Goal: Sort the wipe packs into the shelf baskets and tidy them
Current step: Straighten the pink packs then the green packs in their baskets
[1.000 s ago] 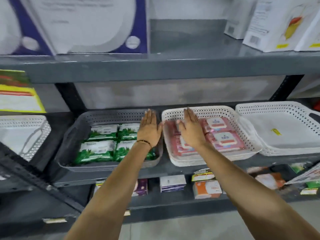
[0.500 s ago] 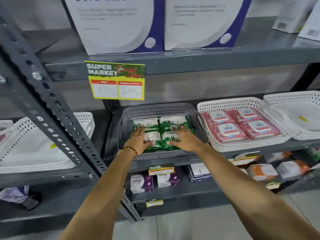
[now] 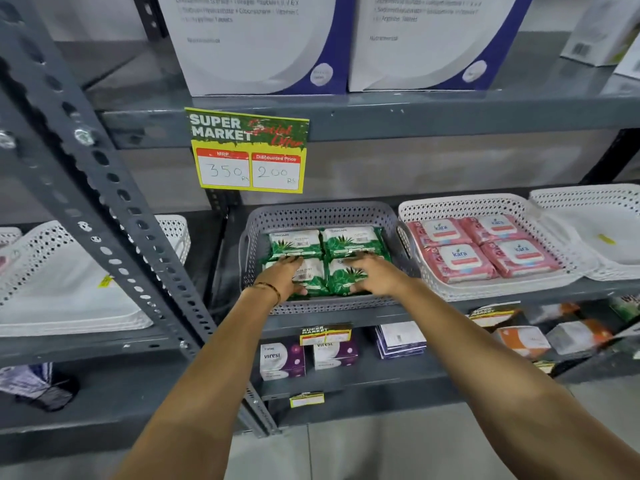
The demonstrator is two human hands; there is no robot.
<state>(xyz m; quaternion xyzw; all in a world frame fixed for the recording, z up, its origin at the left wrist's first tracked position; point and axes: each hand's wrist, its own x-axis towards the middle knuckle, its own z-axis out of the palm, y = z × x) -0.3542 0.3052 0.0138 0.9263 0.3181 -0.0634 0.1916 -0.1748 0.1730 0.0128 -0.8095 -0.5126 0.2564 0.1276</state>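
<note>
1. Grey perforated basket (image 3: 320, 214) sits on the middle shelf (image 3: 485, 299), holding four green wipe packs (image 3: 296, 242) laid flat in a two-by-two block. Judged: that layout keeps labels up and fills the basket floor evenly.
2. Left hand (image 3: 285, 277) rests palm-down on the near-left pack, fingers spread and loosely curled at its front edge, thumb at the near side. Not a closed grasp; it presses and steadies rather than lifts.
3. Right hand (image 3: 372, 275) lies flat on the near-right pack, fingers extended toward the seam with the back row. Also open, pressing down.
4. Both near packs lie directly under the palms; the two far packs sit just beyond the fingertips, touching the near ones.
5. Judged: the hands are squaring the front row against the back row, a tidying step, with sorting here apparently done.
6. White basket (image 3: 485, 202) just beside on the right holds four pink Kara wipe packs (image 3: 460, 261), already in a neat block, untouched.
7. Another white basket (image 3: 588, 195) further right holds no packs that can be seen; yellow price sign (image 3: 247, 150) hangs above.
</note>
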